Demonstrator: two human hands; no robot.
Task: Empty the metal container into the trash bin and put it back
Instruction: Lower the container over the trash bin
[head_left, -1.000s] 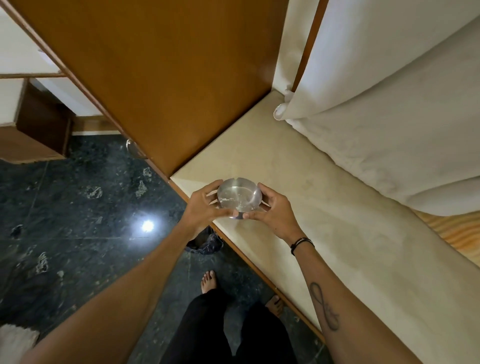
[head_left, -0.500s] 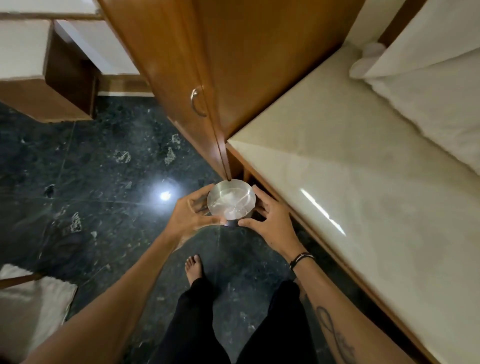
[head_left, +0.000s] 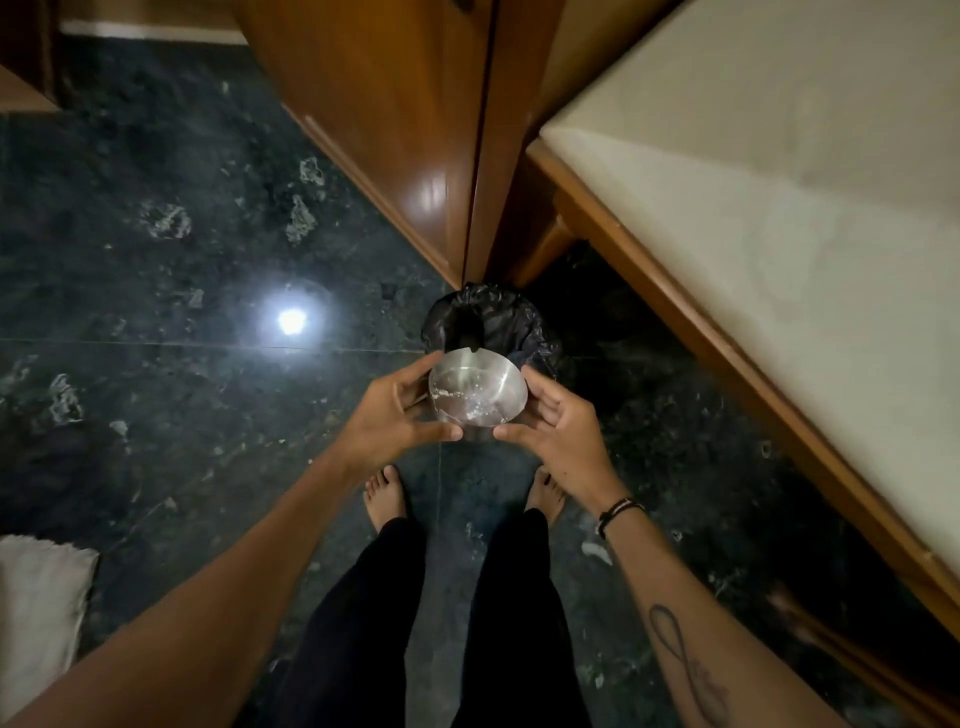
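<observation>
Trash bin (head_left: 506, 317) apparently beyond metal container (head_left: 477, 394), between cabinet (head_left: 395, 130) and counter (head_left: 779, 218)

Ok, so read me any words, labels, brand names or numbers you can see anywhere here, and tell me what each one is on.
None: no readable text in this view.
Metal container, held between left hand and right hand: no label or stamp shows.
Trash bin with black liner: no print.
Tattoo on the right forearm: a looping line; any lettering in it is too blurred to read.

Both hands, the left hand (head_left: 392, 415) and the right hand (head_left: 558, 431), now carry the metal container (head_left: 477, 393) off the desk (head_left: 779, 208) edge, over the floor (head_left: 156, 312), just before the black-lined trash bin (head_left: 511, 317).
</observation>
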